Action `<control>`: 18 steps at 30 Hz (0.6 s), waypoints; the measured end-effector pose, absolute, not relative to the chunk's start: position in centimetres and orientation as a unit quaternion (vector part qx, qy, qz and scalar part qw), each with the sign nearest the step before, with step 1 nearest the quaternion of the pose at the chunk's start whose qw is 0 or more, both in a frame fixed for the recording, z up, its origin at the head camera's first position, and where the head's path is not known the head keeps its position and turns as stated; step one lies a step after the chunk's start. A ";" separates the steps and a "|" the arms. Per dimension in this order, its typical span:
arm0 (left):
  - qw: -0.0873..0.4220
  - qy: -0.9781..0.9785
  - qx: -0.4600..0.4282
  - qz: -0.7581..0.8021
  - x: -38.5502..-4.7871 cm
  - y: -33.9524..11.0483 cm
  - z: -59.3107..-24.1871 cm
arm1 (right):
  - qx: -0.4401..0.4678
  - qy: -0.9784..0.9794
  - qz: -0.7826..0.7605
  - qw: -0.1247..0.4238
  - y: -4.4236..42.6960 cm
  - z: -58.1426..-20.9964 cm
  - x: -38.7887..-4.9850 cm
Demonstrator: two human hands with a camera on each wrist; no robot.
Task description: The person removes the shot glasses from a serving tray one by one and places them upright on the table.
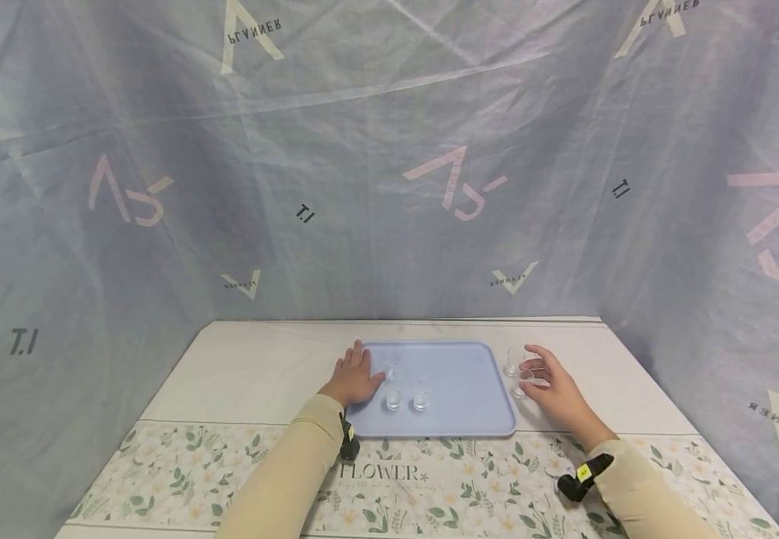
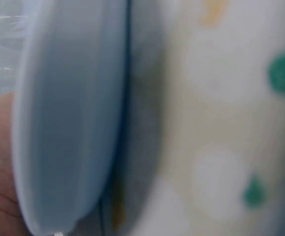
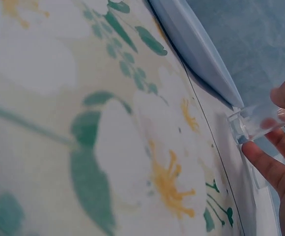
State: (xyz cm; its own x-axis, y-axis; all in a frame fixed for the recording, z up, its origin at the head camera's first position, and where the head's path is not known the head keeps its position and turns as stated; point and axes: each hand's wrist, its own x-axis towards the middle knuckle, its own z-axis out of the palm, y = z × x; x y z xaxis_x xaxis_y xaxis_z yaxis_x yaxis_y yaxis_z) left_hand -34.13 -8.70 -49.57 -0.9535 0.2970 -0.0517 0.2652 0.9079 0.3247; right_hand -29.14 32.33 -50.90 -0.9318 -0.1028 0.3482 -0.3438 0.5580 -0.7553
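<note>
My left hand (image 1: 354, 378) rests on the left edge of a light blue tray (image 1: 460, 389), fingers extended. Toward the tray's left side stand three small clear shot glasses: two in front, a left one (image 1: 393, 399) and a right one (image 1: 420, 399), and one behind (image 1: 391, 370) near my left thumb. Just past the tray's right edge, my right hand (image 1: 556, 389) holds another shot glass (image 3: 250, 123) between thumb and fingers, close to the table. A further clear glass (image 1: 512, 363) stands just behind that one. In the left wrist view, the tray's side (image 2: 73, 118) covers most of the left hand.
Beneath the tray lies a white cover with a floral band (image 1: 228, 471) along the front. A grey printed curtain (image 1: 376, 187) hangs behind the table and along both sides.
</note>
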 end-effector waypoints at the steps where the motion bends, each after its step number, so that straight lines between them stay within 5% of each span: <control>1: 0.050 0.975 0.144 0.160 -34.1 -8.7 -49.6 | 0.127 -0.873 0.452 0.133 32.4 -50.9 -29.1; 11: 0.049 0.975 0.147 0.160 -34.2 -8.7 -49.7 | 0.133 -0.869 0.457 0.135 32.2 -50.6 -28.7; 18: 0.048 0.976 0.144 0.158 -34.3 -8.8 -49.8 | 0.158 -0.856 0.451 0.196 32.1 -50.8 -29.1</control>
State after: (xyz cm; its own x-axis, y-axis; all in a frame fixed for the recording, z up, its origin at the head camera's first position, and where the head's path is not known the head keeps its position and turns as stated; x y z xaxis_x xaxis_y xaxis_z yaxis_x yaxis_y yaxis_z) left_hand -34.28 -8.82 -49.77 -0.9537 0.2969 -0.0480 0.2667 0.9086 0.3215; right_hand -29.14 32.13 -50.76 -0.8729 -0.0941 0.4788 -0.4482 0.5428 -0.7103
